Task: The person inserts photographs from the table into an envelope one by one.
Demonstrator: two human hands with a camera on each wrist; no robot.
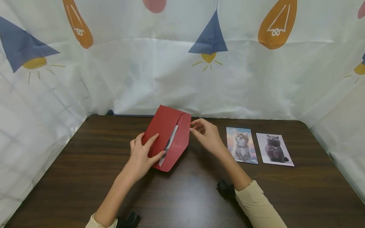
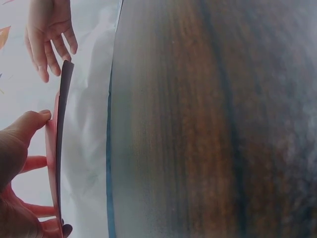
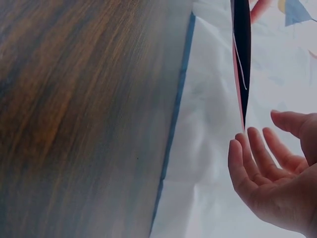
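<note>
Pale sleeves (image 1: pixel 258 205) are closest to me, and by each wrist sits a small black gadget (image 1: pixel 132 220). Past them, my left hand (image 1: pixel 141 158) grips a red envelope (image 1: pixel 165 123) near its lower end. Its thumb and one finger lie on the front, and other fingers are at the left edge. The envelope is tilted and held up over the brown table (image 1: pixel 182 199), a bit left of the middle. Its flap (image 1: pixel 180 142) is folded out toward my right side. A card (image 1: pixel 172 138) sits in the pocket, and a thin strip of it peeks out (I see white and some gray, but most of it is hidden).

My right hand (image 1: pixel 209 134) is just beside the edge of the flap. Its fingers are loose and a little bent, with the thumb apart from them. I can't tell if the fingertips touch the envelope.

Two pictures lie side by side on the table, to the right of my right hand. The kitten picture (image 1: pixel 241 145) shows a striped kitten and a blue and pink sky. Farther right, the gray cat picture (image 1: pixel 274 150) has a dark cat on white.

Behind the table hangs a white cloth (image 1: pixel 171 79) with blue lamps (image 1: pixel 209 34) and orange bulbs (image 1: pixel 275 25) on it.
</note>
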